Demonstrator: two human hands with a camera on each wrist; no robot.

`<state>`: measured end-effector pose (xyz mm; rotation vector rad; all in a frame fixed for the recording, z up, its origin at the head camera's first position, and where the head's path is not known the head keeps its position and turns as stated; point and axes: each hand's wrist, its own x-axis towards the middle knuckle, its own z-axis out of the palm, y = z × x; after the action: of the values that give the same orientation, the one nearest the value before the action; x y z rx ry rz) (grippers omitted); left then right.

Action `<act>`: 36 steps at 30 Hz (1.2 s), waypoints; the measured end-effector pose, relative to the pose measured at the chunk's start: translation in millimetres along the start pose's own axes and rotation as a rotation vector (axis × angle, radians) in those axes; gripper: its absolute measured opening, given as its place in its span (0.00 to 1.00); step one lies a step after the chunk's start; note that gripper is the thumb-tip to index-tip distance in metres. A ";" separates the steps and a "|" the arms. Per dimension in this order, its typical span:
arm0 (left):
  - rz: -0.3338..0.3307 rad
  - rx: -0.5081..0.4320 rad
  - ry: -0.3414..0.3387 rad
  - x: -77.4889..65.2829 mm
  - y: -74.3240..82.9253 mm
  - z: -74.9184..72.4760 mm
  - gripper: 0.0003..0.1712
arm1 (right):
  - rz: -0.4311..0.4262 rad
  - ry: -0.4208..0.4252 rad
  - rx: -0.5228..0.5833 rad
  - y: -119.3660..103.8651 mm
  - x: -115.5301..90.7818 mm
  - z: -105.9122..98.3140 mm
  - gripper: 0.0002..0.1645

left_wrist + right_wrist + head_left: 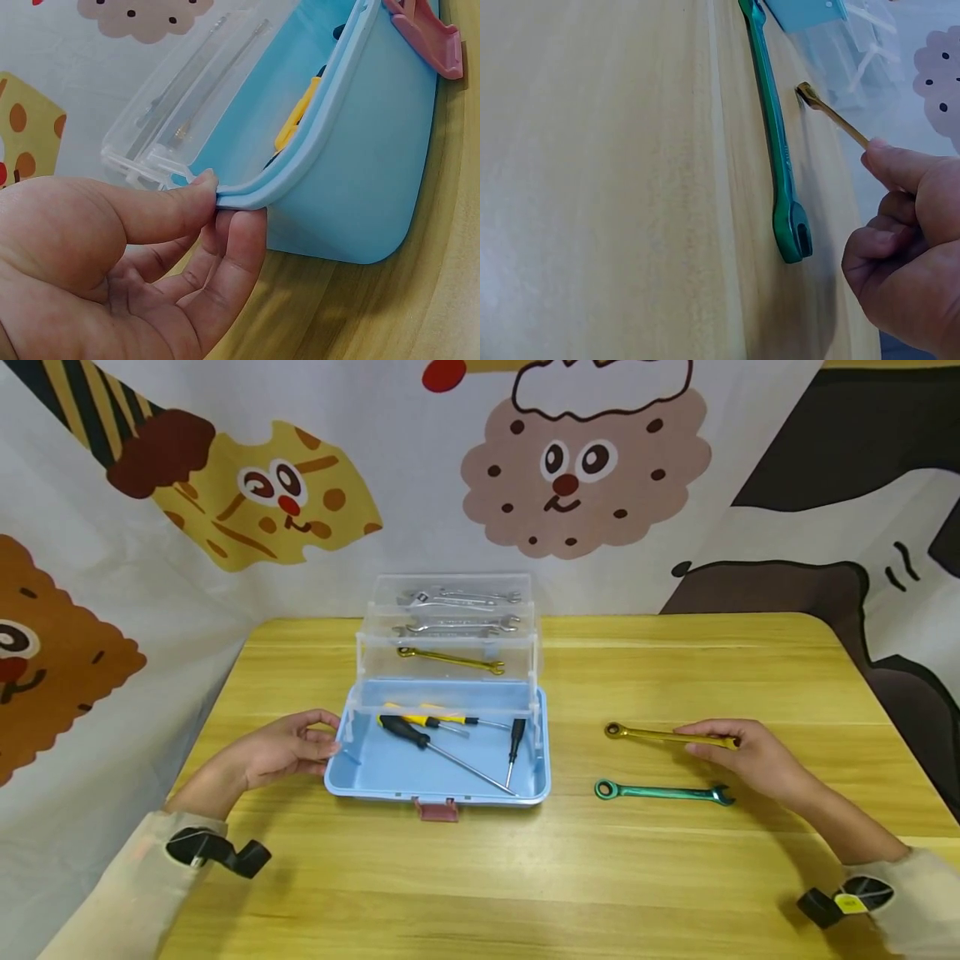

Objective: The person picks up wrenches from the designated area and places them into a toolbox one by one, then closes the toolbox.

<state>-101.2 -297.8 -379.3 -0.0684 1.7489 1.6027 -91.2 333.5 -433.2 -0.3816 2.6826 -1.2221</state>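
Note:
My left hand pinches the left rim of a blue toolbox, thumb on top and fingers below, as the left wrist view shows. Several screwdrivers lie in the box's bottom. Above it, clear stepped trays hold silver wrenches and a gold wrench. On the right, my right hand pinches a second gold ratchet wrench between thumb and fingers near its open end; its ring end points left toward the box. A green ratchet wrench lies on the table just in front of it.
The wooden table carries everything. A pink latch hangs from the toolbox front. Behind the table rises a white cloth printed with cartoon food. Black straps circle both sleeves at the wrists.

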 end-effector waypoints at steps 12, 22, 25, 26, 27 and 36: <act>0.006 -0.017 -0.006 0.4 1.0 0.5 0.12 | -0.023 0.023 0.063 -2.3 1.0 2.9 0.14; 0.005 -0.015 -0.010 0.6 0.6 0.3 0.12 | -0.019 0.018 0.155 -12.2 4.5 -2.2 0.15; 0.008 -0.014 -0.013 0.1 0.7 0.2 0.12 | 0.007 -0.005 0.246 -18.9 6.1 -5.3 0.16; 0.008 -0.015 -0.012 -0.1 0.8 0.3 0.12 | 0.013 -0.009 0.270 -21.5 7.0 -6.3 0.16; 0.008 -0.014 -0.012 -0.2 1.0 0.4 0.12 | 0.016 -0.010 0.275 -24.1 8.0 -7.2 0.16; 0.012 -0.016 -0.016 -0.6 1.0 0.0 0.11 | 0.010 -0.013 0.285 -44.4 20.0 -9.6 0.16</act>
<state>-101.2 -297.9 -378.2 -0.0531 1.7273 1.6214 -105.6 306.3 -394.2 -0.3320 2.4459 -1.5631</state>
